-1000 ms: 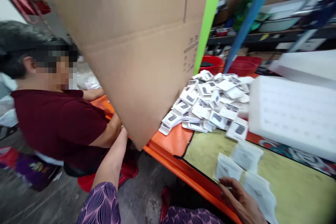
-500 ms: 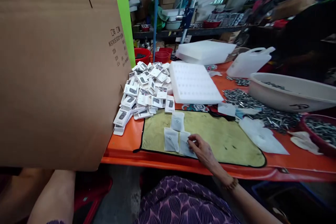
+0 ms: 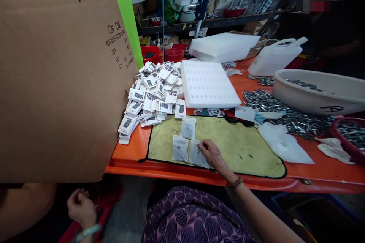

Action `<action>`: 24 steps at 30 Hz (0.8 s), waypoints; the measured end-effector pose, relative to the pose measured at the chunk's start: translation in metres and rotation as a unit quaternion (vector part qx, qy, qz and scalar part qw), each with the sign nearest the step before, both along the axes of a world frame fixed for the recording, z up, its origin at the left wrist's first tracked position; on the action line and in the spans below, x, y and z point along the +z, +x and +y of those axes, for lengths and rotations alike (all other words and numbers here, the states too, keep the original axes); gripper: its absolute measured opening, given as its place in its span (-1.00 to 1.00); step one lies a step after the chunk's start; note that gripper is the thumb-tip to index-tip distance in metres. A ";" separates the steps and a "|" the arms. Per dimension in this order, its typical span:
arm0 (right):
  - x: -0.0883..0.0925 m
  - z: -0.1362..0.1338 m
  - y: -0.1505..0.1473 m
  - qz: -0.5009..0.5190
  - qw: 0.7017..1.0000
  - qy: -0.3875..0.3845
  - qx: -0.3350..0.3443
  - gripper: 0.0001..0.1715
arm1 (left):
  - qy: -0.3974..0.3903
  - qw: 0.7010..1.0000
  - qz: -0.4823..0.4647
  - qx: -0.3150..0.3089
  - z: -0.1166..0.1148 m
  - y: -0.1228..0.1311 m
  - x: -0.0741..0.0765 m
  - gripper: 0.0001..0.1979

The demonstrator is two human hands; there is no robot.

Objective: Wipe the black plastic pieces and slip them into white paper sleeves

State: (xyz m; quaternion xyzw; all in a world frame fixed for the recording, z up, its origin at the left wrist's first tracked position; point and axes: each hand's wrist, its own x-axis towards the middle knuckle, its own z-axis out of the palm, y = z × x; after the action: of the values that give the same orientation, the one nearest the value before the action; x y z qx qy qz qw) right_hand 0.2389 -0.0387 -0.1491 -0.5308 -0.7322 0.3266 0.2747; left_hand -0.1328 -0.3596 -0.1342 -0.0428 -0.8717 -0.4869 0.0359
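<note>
My right hand (image 3: 213, 154) lies on a yellow-green mat (image 3: 245, 148) near the table's front edge. Its fingertips pinch the top edge of a small white pouch (image 3: 196, 155). Two more white pouches (image 3: 180, 148) lie just left of it on the mat. Below the table edge, my left hand (image 3: 81, 207) hangs with the fingers curled and nothing visible in them; a pale bracelet circles the wrist. A big cardboard box (image 3: 57, 76) fills the left side, right above that hand.
A heap of small white packets (image 3: 154, 91) lies beside the box on the orange table (image 3: 327, 174). Behind the mat sit white foam trays (image 3: 208, 83), a white jug (image 3: 273, 59), a beige basin (image 3: 319, 95) and loose metal parts (image 3: 285, 115). Another person's arm (image 3: 25, 205) is at bottom left.
My left hand has come off the box's bottom and dropped below the table edge. The view has swung right and steadied. My right hand has stayed on the pouches.
</note>
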 end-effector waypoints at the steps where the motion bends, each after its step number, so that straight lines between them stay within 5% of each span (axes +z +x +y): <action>1: 0.001 0.000 0.001 0.028 0.999 -0.010 -0.013 -0.60 | 0.013 1.000 -0.017 0.015 -0.008 0.016 -0.008 -0.78; 3: 0.003 0.001 0.002 0.091 0.995 -0.041 -0.025 -0.57 | 0.046 0.996 -0.080 -0.014 -0.012 0.057 -0.019 -0.76; 5: 0.005 0.002 0.004 0.150 0.985 -0.086 -0.014 -0.56 | 0.072 0.979 -0.154 -0.111 0.006 0.098 -0.019 -0.67; 11: 0.011 0.006 -0.009 0.224 0.959 -0.166 0.047 -0.56 | 0.046 0.902 -0.219 -0.369 0.143 0.164 0.018 -0.59; 16: 0.013 0.000 -0.032 0.142 0.973 -0.173 0.053 -0.68 | -0.161 0.862 -0.149 -0.457 0.232 0.183 0.031 -0.52; 19: 0.013 -0.005 -0.040 0.097 0.983 -0.146 0.050 -0.72 | -0.239 0.836 -0.113 -0.481 0.253 0.188 0.033 -0.55; 24: 0.010 -0.012 -0.037 0.160 0.968 -0.184 0.061 -0.61 | -0.245 0.828 -0.121 -0.490 0.251 0.196 0.032 -0.76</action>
State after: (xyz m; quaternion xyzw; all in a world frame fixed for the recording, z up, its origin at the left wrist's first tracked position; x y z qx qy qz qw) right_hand 0.2015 -0.0510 -0.1395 -0.4676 -0.6367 0.5526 0.2658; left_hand 0.0635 -0.1082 -0.1026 -0.4122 -0.8243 -0.2125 -0.3248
